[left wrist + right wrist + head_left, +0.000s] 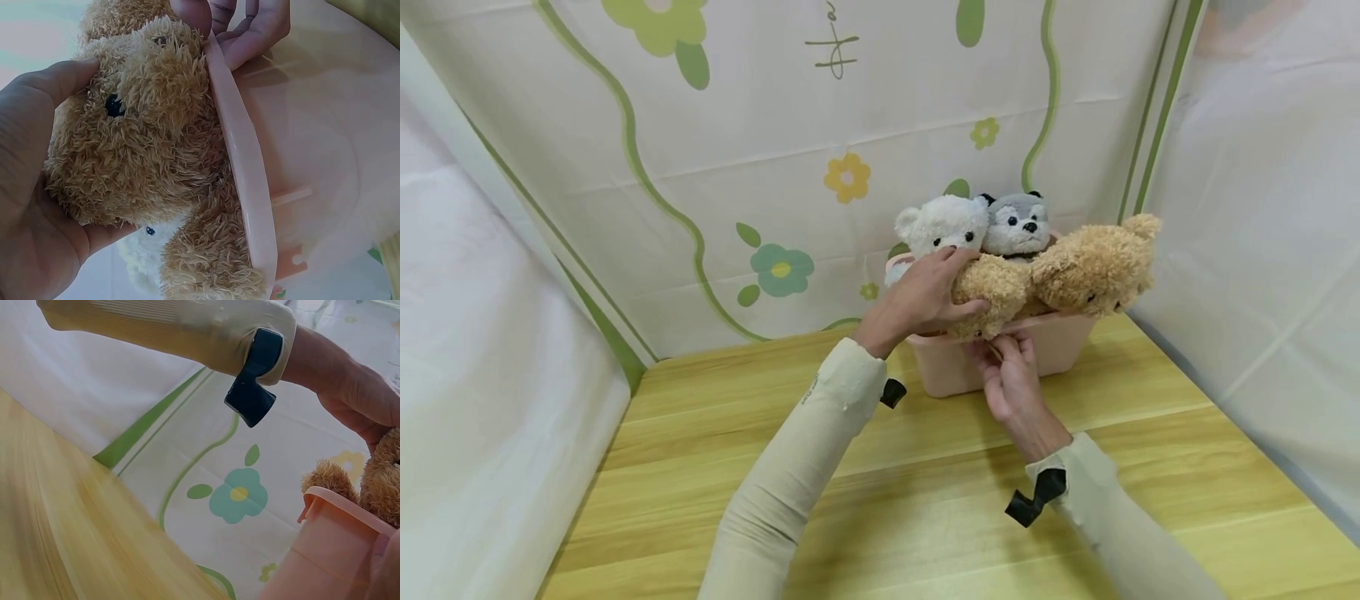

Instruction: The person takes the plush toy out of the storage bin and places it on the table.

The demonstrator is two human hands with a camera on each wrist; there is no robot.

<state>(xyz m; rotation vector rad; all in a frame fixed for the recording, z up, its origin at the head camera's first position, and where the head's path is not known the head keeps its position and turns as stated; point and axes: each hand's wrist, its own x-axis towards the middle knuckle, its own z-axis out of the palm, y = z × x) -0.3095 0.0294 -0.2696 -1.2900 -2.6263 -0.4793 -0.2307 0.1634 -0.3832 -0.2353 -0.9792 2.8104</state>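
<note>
Pink tub (943, 373) on table (700, 417), packed w/ white bear (951, 218), grey dog (1017, 229), R-side tan bear (1093, 271) & front tan bear (1002, 287), latter in curled grip of L hand (927, 292), w/ prob. pinch on front rim (250, 156) by half-hidden R hand (1015, 379).

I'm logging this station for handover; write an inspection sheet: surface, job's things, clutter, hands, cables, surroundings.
Surface: wood-grain table.
Job's things: pink bin holding a white teddy, a gray-and-white husky plush, a left tan teddy and a right tan teddy.
Clutter: nothing seen.
Hands: left hand grips the left tan teddy; right hand at the bin's front rim, its hold unclear.
Cables: nothing seen; black straps hang at both wrists.
Surroundings: flower-print sheet behind, white sheets at the sides.
</note>
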